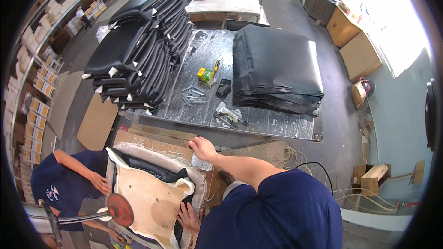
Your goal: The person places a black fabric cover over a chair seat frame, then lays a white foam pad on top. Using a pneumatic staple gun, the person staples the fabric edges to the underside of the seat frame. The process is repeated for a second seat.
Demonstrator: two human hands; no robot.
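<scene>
A curved, pale wooden shell [157, 203] with several small holes lies in front of me, edged by black leather-like upholstery [152, 168] with a cream border. My left hand [188, 219] rests on its near side, fingers spread over the black cover and the shell's edge. My right hand [203, 149] is stretched out to the corner of the wooden bench [164, 132], its fingers lying on the wood with nothing visible in them. Just below that hand is a clear plastic piece [201, 163]. A pale padded rim [200, 186] surrounds the upholstered piece.
At left, a co-worker's hand [100, 183] touches the piece. A red disc [121, 210] on a metal arm overhangs it. Beyond, a dark table [203, 48] bears stacked black covers [277, 60], black upholstered pieces [120, 46] and a power tool [228, 113]. Hoses [291, 157] coil on the floor.
</scene>
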